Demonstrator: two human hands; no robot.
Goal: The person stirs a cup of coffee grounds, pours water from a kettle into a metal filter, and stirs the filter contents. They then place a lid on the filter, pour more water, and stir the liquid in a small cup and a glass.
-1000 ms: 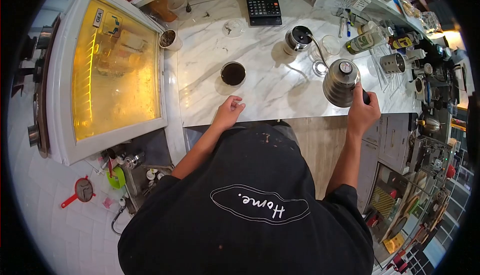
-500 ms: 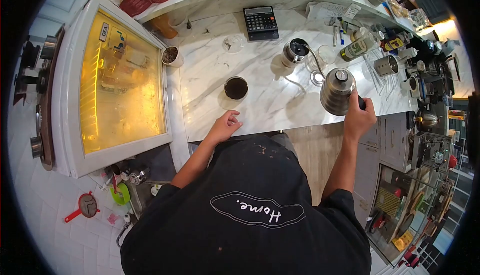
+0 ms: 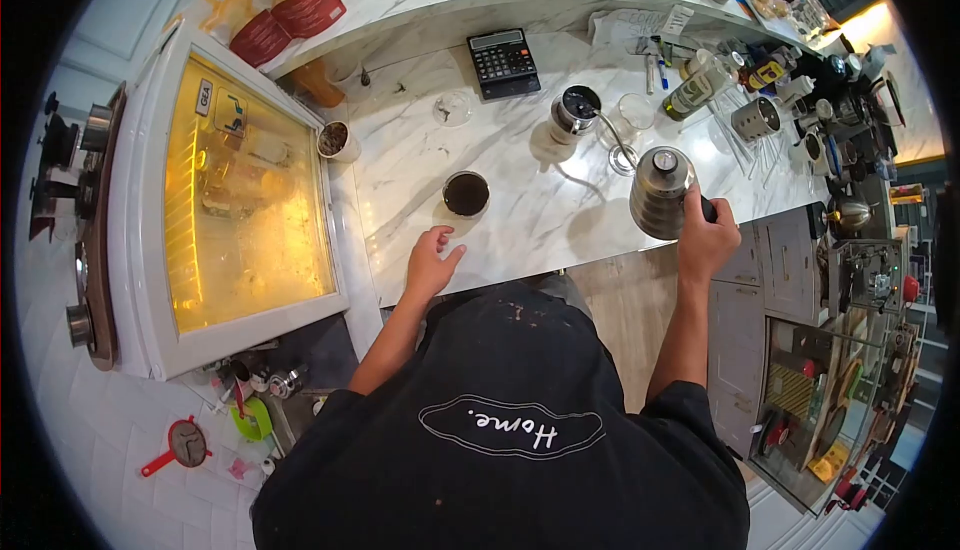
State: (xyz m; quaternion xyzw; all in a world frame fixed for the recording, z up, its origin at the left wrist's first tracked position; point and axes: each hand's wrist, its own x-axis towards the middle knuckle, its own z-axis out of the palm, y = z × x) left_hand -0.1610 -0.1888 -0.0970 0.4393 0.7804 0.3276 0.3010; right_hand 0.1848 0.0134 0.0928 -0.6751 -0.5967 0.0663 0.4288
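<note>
My right hand (image 3: 708, 238) grips the black handle of a steel gooseneck kettle (image 3: 662, 200) at the counter's front edge. The kettle's thin spout reaches left toward a metal-sided vessel (image 3: 573, 125) with a dark opening. Beside that vessel stands a clear glass (image 3: 634, 110). My left hand (image 3: 432, 262) is empty, its fingers loosely apart over the front of the counter. Just beyond its fingertips sits a glass of dark liquid (image 3: 466, 194).
A black calculator (image 3: 503, 63) lies toward the back, with a small clear dish (image 3: 452, 108) left of it. A cup of dark bits (image 3: 336, 140) stands by the yellow-lit glass-door cabinet (image 3: 255, 200). Bottles (image 3: 690, 95) and a metal canister (image 3: 756, 119) crowd the right.
The view has shifted a little. My left hand has turned and its fingers have straightened toward the glass of dark liquid. My right hand keeps its grip on the kettle.
</note>
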